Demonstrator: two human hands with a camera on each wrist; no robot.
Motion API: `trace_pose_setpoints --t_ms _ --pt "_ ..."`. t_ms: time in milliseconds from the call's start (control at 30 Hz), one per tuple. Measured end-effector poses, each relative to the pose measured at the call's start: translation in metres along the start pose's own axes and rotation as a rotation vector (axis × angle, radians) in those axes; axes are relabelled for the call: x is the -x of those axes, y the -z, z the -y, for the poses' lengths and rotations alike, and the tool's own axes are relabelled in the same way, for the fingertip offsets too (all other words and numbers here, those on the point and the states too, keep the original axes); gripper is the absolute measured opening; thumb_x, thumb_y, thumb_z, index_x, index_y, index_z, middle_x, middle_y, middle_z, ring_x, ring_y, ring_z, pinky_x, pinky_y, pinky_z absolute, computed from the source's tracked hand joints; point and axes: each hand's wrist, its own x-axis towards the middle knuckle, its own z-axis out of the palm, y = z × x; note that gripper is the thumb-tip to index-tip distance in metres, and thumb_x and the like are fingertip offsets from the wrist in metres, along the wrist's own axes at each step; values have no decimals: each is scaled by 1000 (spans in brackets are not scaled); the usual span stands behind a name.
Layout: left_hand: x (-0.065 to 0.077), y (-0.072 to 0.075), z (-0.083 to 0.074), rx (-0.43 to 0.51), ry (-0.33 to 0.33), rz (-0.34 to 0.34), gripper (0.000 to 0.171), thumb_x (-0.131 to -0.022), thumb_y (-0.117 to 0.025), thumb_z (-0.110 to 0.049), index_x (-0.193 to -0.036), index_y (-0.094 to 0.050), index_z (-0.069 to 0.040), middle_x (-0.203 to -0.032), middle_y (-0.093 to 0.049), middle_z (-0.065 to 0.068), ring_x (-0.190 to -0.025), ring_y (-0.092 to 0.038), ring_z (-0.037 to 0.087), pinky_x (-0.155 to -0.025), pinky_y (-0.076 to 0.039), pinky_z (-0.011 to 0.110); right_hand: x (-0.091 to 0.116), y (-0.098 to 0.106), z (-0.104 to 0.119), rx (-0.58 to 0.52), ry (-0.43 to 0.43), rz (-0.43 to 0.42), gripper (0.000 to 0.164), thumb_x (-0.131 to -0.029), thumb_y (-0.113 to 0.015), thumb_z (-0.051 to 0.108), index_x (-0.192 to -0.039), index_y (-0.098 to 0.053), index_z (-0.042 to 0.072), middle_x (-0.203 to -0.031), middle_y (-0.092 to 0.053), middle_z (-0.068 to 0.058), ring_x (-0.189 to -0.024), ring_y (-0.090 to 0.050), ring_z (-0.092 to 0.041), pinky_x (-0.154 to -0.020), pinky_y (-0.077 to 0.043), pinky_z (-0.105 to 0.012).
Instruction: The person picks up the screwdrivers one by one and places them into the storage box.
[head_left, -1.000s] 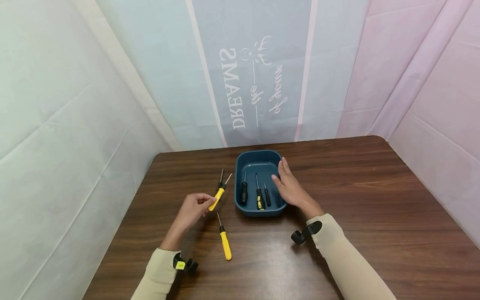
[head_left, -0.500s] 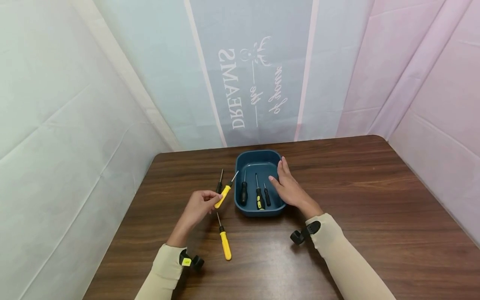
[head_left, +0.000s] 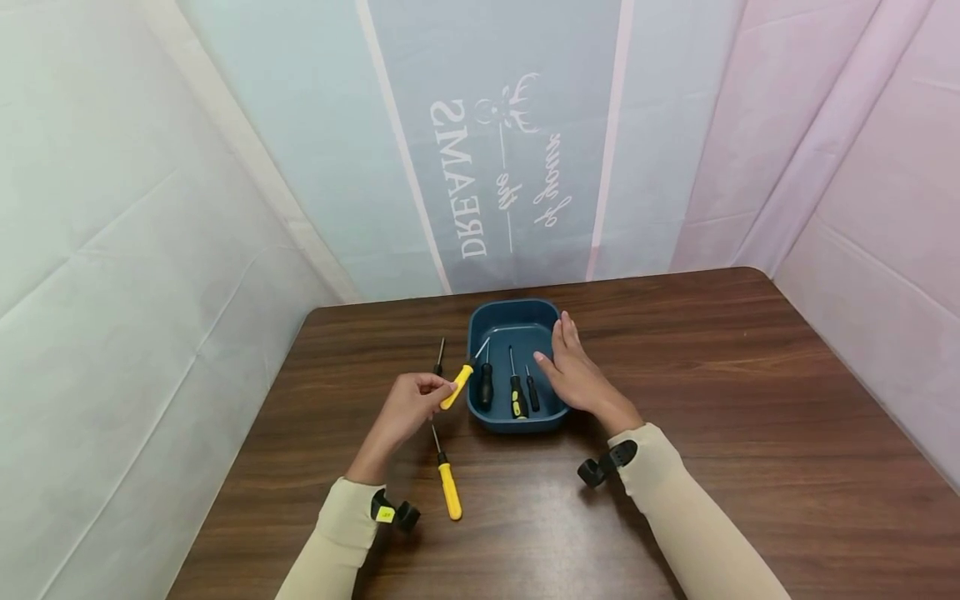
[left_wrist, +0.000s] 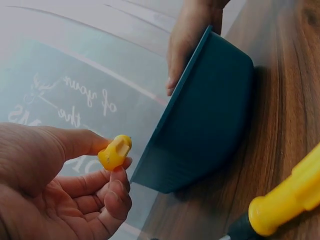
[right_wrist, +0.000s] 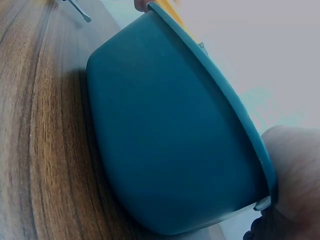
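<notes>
My left hand [head_left: 405,408] pinches the yellow handle of a screwdriver [head_left: 459,387] between thumb and fingertips. Its shaft points up and right over the near left rim of a blue tray [head_left: 517,310]. In the left wrist view the handle end [left_wrist: 115,153] faces the camera. My right hand [head_left: 581,377] rests along the tray's right rim with fingers straight and the thumb over the inside. Inside the tray lie a black screwdriver [head_left: 486,388], a black-and-yellow screwdriver [head_left: 518,397] and a small black screwdriver [head_left: 532,393].
Left of the tray another screwdriver [head_left: 440,357] lies on the table, its handle mostly hidden by my left hand. A yellow-handled screwdriver [head_left: 450,492] lies nearer to me on the brown wooden table [head_left: 712,375]. A printed cloth [head_left: 517,192] hangs behind the table.
My left hand has moved right and slightly away from me, bringing the yellow screwdriver from beside the tray to over its left rim. My right hand stays on the tray's rim.
</notes>
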Motion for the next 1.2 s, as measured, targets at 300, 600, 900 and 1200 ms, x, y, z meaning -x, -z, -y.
trace_pose_setpoints --t_ms 300,600,900,1200 --pt "-3 -13 -7 -91 -63 -15 22 -96 -71 -26 -94 -77 -5 -80 -66 5 -71 -55 19 -61 -46 27 1 -5 -3 -2 11 -8 77 -110 -36 40 -158 0 -8 -167 22 -13 -154 13 -34 -121 -10 -60" --pt "-2 -21 -9 -120 -61 -50 24 -95 -72 -29 -92 -78 -6 -80 -67 4 -70 -53 19 -59 -42 28 3 -5 -2 -18 17 -13 76 -111 -36 39 -158 1 -7 -166 24 -12 -154 15 -32 -122 -9 -58" --pt "-1 -32 -16 -194 -122 -121 20 -93 -75 -24 -87 -77 -5 -72 -68 1 -61 -54 15 -55 -46 26 6 -5 -4 -30 23 -19 75 -111 -36 38 -158 1 -7 -166 24 -12 -154 14 -33 -122 -11 -58" --pt "1 -47 -27 -280 -133 -158 18 -91 -76 -22 -83 -75 -6 -68 -66 -1 -58 -54 14 -51 -45 27 8 -7 -7 -32 32 -19 76 -111 -36 39 -158 1 -7 -166 24 -12 -154 14 -33 -122 -11 -58"
